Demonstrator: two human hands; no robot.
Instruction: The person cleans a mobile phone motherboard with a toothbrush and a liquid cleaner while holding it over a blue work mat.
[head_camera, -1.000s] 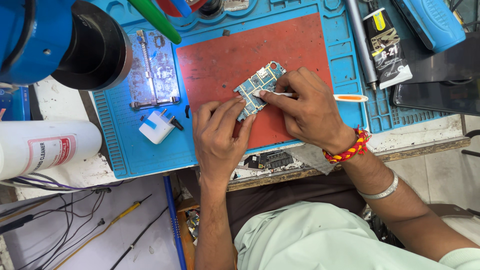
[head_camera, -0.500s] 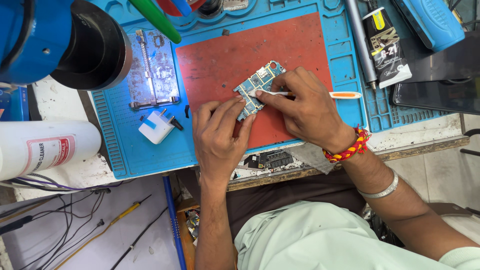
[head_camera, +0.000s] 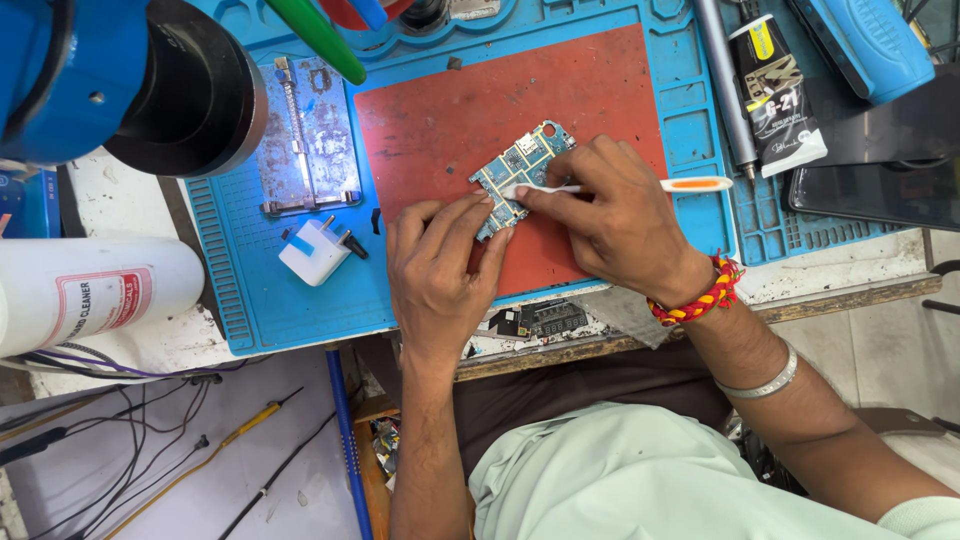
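A small blue circuit board (head_camera: 530, 160) lies on the red pad (head_camera: 450, 110) of a blue work mat (head_camera: 300, 300). My left hand (head_camera: 435, 275) presses its fingertips on the board's near edge, holding it down. My right hand (head_camera: 615, 215) grips a white brush with an orange handle end (head_camera: 690, 184), its head resting on the board's middle. A red and yellow thread band and a metal bangle circle my right wrist.
A white plug adapter (head_camera: 312, 250) and a metal board clamp (head_camera: 305, 140) sit on the mat's left. A white cleaner bottle (head_camera: 95, 290) lies at far left. Above it hangs a blue-and-black lens housing (head_camera: 130, 80). A glue tube (head_camera: 775, 95) and dark phone (head_camera: 870, 160) lie right. Cables hang below.
The brush has shifted slightly across the board in my right hand. My left hand stays pressed on the board.
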